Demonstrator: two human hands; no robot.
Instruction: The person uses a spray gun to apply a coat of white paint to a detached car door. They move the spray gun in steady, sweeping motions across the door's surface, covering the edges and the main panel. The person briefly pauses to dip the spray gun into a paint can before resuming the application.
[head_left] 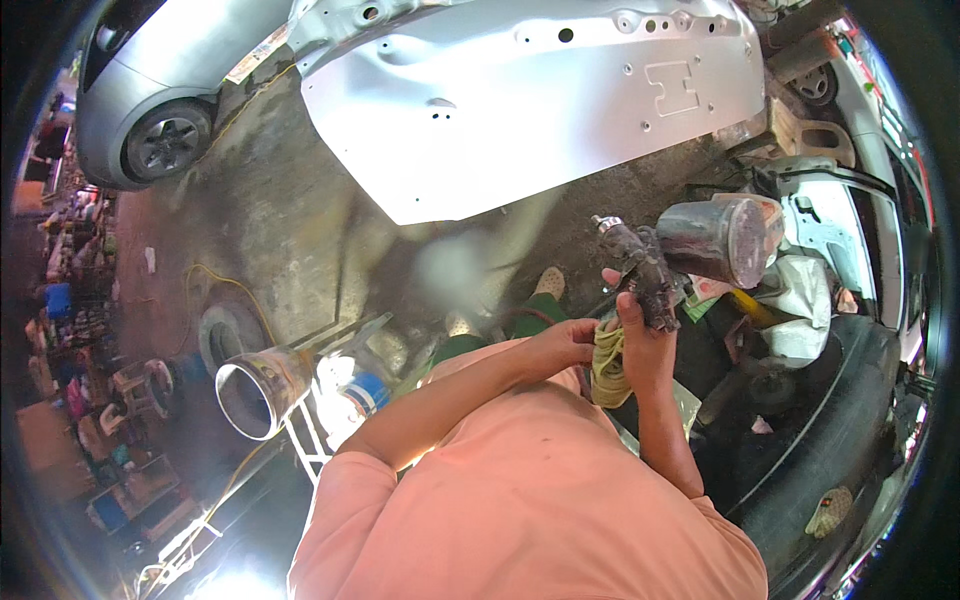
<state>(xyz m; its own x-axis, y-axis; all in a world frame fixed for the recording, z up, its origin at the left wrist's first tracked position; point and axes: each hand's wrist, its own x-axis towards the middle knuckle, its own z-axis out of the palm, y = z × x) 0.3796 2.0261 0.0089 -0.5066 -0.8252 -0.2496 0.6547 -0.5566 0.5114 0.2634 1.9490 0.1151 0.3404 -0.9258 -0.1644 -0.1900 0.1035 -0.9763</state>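
My right hand (646, 342) is closed around the handle of a dark, paint-crusted spray gun (640, 262) with a metal tip. A grey paint cup (705, 240) is attached at the gun's right and lies sideways in the view. My left hand (574, 342) is closed at a bundled yellow hose (609, 370), just below the gun and against my right wrist; its fingertips are partly hidden. Beyond both hands, a large silver car body panel (500, 110) with several holes stretches across the far side.
A silver car (165, 85) stands at the far left. A metal cylinder (250, 395) and a white rack (305, 430) are left of me, near a tire (228, 338). A black bumper (830, 410) lies at my right, with a white car door (830, 215) behind it.
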